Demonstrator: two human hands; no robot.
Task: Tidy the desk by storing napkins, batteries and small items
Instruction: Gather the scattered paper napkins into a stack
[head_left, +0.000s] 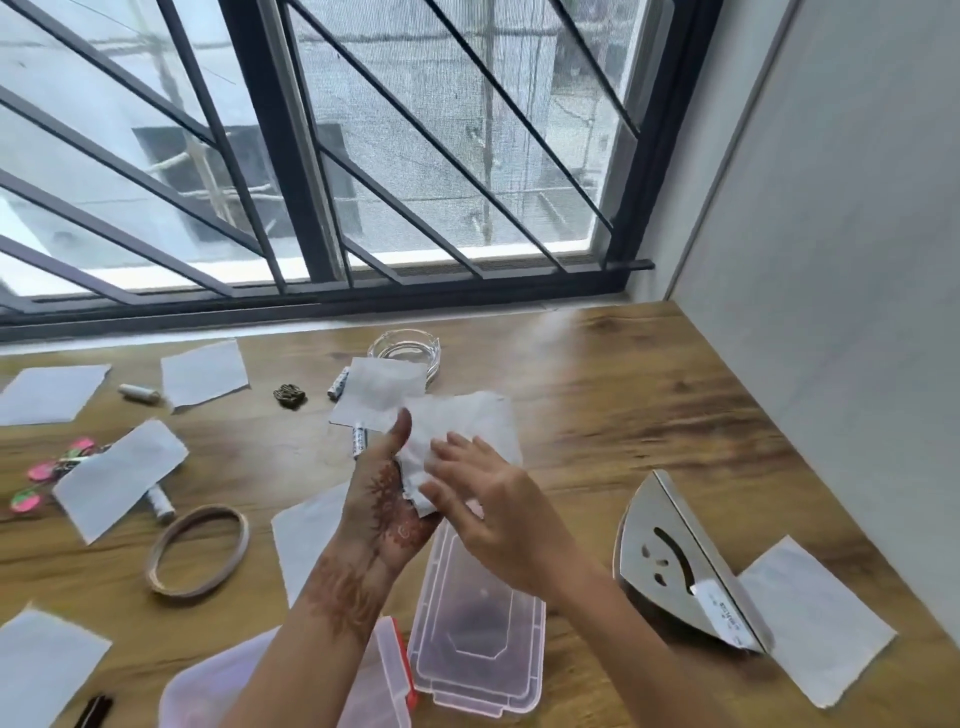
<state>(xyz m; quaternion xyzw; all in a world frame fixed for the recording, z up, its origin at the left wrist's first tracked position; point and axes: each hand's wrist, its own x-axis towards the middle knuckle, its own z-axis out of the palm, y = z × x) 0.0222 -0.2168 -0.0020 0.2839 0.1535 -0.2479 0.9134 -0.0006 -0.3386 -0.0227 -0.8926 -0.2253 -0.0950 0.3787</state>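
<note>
My left hand (387, 499) holds a white napkin (467, 421) above the desk, thumb up against it. The straight fingers of my right hand (483, 499) press flat on the napkin's lower part. Several more napkins lie about, one (376, 392) by the glass dish and one (117, 480) at the left. Batteries lie at the back left (137, 393), under the left napkin (160, 503) and near the middle (358, 441). A clear plastic box (478, 634) sits below my hands, its lid (384, 675) beside it.
A glass ashtray (408, 351) stands near the window. A metal napkin holder (685, 561) lies tipped at the right with a napkin (815, 618) behind it. A brown ring (200, 551), pink clips (57, 465) and a small dark trinket (290, 396) lie on the wooden desk (649, 395).
</note>
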